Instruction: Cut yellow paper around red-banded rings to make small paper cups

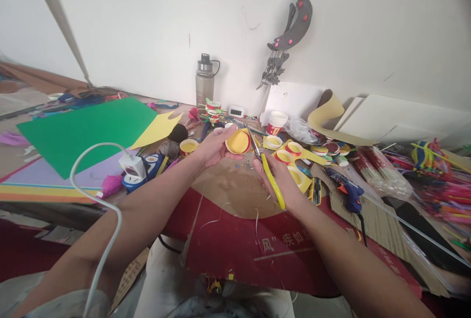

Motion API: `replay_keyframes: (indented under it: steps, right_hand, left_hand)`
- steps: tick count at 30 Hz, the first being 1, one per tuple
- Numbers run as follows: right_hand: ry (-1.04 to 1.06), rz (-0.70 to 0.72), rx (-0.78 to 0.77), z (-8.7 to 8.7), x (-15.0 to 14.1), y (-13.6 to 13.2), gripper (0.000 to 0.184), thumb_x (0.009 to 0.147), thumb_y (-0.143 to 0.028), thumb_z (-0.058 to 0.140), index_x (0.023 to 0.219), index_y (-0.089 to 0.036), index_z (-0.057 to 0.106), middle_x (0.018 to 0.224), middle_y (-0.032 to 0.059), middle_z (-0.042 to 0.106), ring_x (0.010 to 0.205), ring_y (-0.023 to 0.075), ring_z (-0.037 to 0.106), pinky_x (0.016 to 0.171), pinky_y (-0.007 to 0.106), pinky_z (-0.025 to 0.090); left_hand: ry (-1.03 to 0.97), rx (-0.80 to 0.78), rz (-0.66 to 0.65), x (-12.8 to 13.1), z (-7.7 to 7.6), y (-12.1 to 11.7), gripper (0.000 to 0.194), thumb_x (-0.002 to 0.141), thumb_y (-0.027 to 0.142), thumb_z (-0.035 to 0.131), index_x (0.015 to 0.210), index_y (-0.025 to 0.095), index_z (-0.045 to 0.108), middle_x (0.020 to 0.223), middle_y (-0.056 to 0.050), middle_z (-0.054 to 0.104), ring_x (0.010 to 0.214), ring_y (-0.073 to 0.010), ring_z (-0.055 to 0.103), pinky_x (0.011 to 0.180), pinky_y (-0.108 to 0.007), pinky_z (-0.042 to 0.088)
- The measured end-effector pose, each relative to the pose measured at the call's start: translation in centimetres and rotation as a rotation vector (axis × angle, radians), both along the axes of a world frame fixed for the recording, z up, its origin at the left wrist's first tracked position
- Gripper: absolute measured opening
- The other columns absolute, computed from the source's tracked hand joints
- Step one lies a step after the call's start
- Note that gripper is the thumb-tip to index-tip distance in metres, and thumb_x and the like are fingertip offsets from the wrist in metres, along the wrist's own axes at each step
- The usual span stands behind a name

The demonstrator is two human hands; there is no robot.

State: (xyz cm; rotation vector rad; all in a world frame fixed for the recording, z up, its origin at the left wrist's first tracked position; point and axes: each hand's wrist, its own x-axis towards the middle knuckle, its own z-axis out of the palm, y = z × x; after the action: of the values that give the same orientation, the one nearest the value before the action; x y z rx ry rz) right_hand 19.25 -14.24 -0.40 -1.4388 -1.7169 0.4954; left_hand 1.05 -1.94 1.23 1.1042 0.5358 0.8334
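Note:
My left hand [219, 147] is closed on a shallow ring cut from a paper cup [238, 142], its yellow paper bottom facing me. In my right hand [275, 173] are scissors [273, 180] with yellow handles. Their blades point up and away, close beside the ring's right edge; whether they touch it I cannot tell. To the right, several cup rings stand on yellow paper [307, 153]. Another yellow-bottomed ring [189, 147] sits left of my left hand.
A power strip [142, 173] with a white charger and cable lies left, by green paper [88, 131]. At the back are a bottle [205, 82] and paper cups [276, 122]. On the right lie a glue gun [348, 190], a utility knife [316, 191] and a phone [423, 232].

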Motion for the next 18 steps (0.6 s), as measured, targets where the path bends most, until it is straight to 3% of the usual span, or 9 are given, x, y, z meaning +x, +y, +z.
replay_keyframes:
  steps: [7, 12, 18]
  right_hand:
    - [-0.046, -0.010, 0.018, 0.26, -0.05, -0.09, 0.048, 0.098, -0.071, 0.049, 0.082, -0.026, 0.046, 0.066, -0.0036, 0.047, 0.059, 0.0147, 0.040, 0.057, 0.030, 0.035]
    - [-0.022, -0.004, -0.011, 0.25, -0.01, -0.07, 0.046, 0.097, -0.070, 0.051, 0.084, -0.025, 0.048, 0.065, -0.0033, 0.049, 0.058, 0.0150, 0.042, 0.058, 0.030, 0.037]
    - [-0.056, -0.020, 0.029, -0.01, 0.08, 0.16, 0.053, 0.096, -0.075, 0.049, 0.079, -0.025, 0.048, 0.063, -0.0036, 0.044, 0.058, 0.0143, 0.038, 0.055, 0.029, 0.033]
  left_hand:
    - [0.010, 0.000, 0.037, -0.18, 0.34, -0.02, 0.031, 0.099, 0.044, 0.069, 0.100, 0.014, 0.075, 0.088, -0.010, 0.079, 0.072, -0.0185, 0.076, 0.060, -0.029, 0.066]
    - [0.004, 0.023, 0.036, -0.23, 0.26, 0.16, 0.039, 0.097, 0.050, 0.071, 0.101, 0.011, 0.076, 0.093, -0.013, 0.080, 0.074, -0.0207, 0.077, 0.054, -0.028, 0.064]
    - [-0.010, 0.014, 0.081, -0.26, 0.32, 0.37, 0.040, 0.089, 0.050, 0.081, 0.096, 0.011, 0.075, 0.079, -0.007, 0.076, 0.058, -0.0144, 0.070, 0.043, -0.021, 0.055]
